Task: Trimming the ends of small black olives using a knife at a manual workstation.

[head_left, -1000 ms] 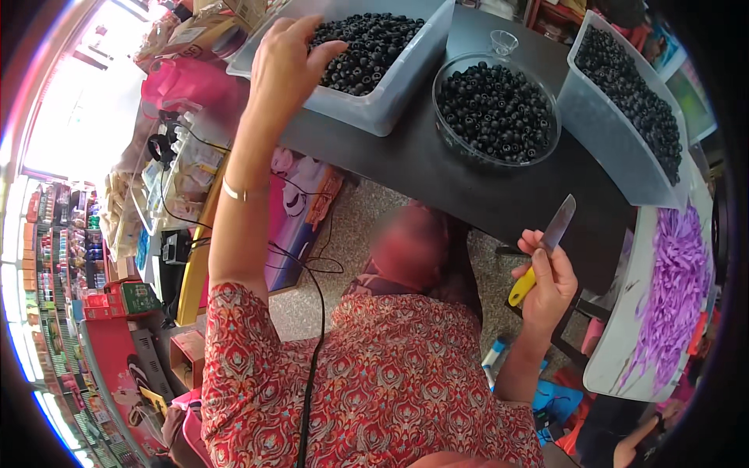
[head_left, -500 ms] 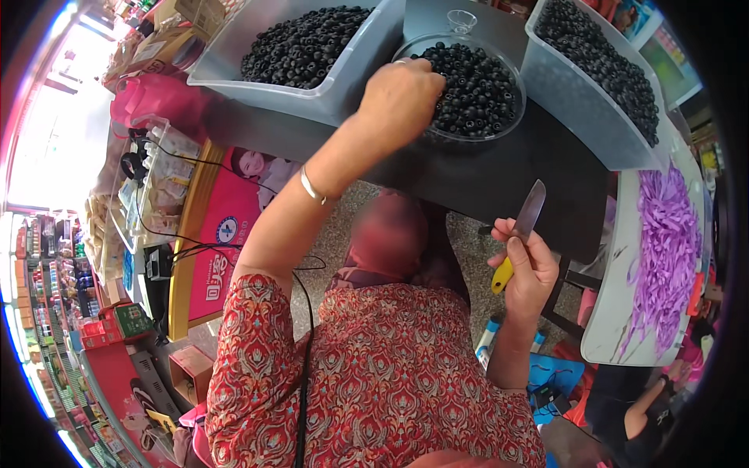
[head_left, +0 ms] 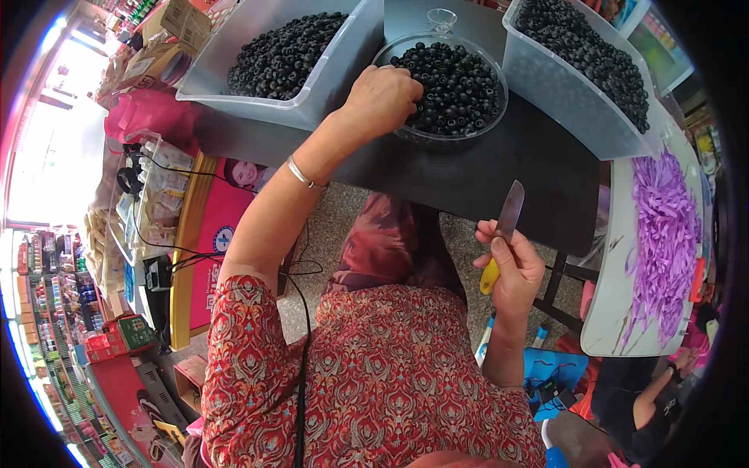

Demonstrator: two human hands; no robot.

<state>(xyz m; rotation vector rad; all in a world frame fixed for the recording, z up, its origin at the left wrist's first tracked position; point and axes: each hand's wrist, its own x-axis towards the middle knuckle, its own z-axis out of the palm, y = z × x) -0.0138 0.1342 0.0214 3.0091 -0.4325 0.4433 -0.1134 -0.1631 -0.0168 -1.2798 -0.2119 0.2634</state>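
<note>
A clear round bowl [head_left: 505, 86] full of small black bead-like pieces [head_left: 449, 93] stands on the black table. My left hand [head_left: 384, 95] is at the bowl's left side, its fingers curled down at the pieces. Its fingertips are hidden, so I cannot make out what they hold. Away from the table's front edge, my right hand [head_left: 513, 273] is closed around a small knife [head_left: 511, 209] with a yellow handle. The blade points upward, and no piece touches it.
Translucent bins of black pieces stand on both sides, a left bin [head_left: 300, 109] and a right bin [head_left: 577, 109]. A small clear cup [head_left: 442, 21] is behind the bowl. Purple strips [head_left: 667, 234] cover part of a white table [head_left: 616, 304] at right. A black cord [head_left: 303, 374] hangs over my front.
The view has shifted a little, with the table and bins sitting further left. My left hand remains at the bowl's left side, and my right hand still holds the knife.
</note>
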